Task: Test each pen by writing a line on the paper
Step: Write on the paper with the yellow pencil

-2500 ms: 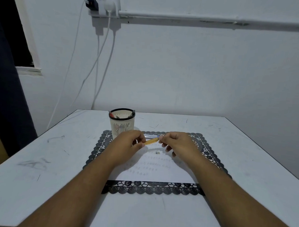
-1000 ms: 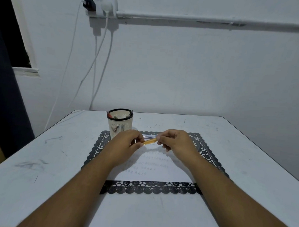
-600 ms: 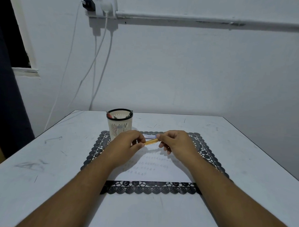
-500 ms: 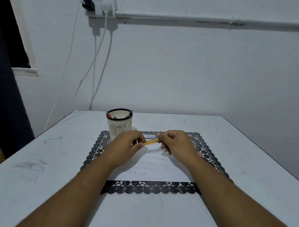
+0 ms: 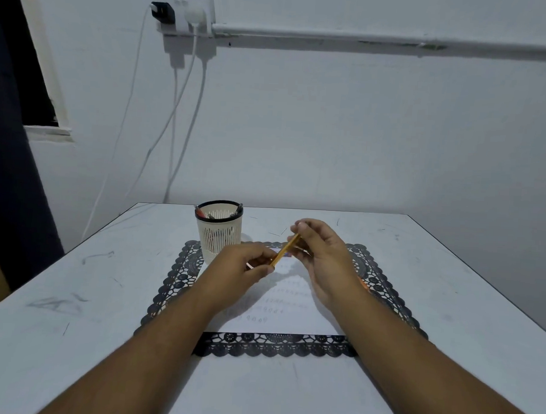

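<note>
Centre of frame: a yellow pen [image 5: 285, 250] is held tilted above the paper [image 5: 280, 304], lower end pinched in the curled fingers of the left hand [image 5: 237, 271], upper end gripped by the curled fingers of the right hand [image 5: 321, 249]. The paper bears rows of faint marks and lies on a black lace mat [image 5: 174, 284] on the white surface [image 5: 73, 307]. A mesh pen cup [image 5: 219, 229] stands just left of the hands.

white table [image 5: 74, 292] with scuff marks, black lace placemat [image 5: 181, 281] lying on it. wall socket [image 5: 183, 12] up top with black plug and white plug, white cables [image 5: 188, 109] hanging down. grey conduit pipe [image 5: 382, 42] runs right along wall. dark window opening [image 5: 30, 80] at left.
</note>
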